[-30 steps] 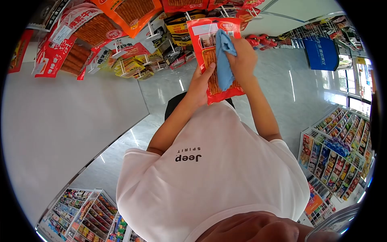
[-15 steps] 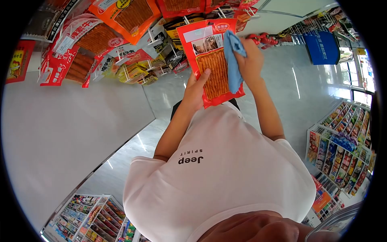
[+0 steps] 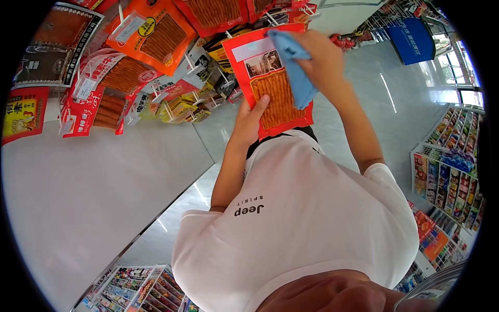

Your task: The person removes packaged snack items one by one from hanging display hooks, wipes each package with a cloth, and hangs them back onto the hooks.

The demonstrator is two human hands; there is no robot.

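Note:
A red snack packet [image 3: 272, 101] with a clear window showing brown strips is held upright in front of my chest. My left hand [image 3: 247, 120] grips its lower left edge, thumb on the front. My right hand [image 3: 325, 58] is closed around a light blue cloth [image 3: 291, 67], which lies against the packet's upper right side and covers part of its front. My right fingers are partly hidden by the cloth.
Red and orange snack packets [image 3: 158, 41] hang on hooks beyond my hands and to the left. A white panel [image 3: 99, 192] stands at left. Stocked shelves [image 3: 449, 177] are at right, more shelves [image 3: 138, 288] at lower left, and a blue sign [image 3: 410, 41] at upper right.
My right hand has moved the cloth up and left along the packet, covering more of its upper right corner. The left hand keeps its grip; the view has shifted slightly.

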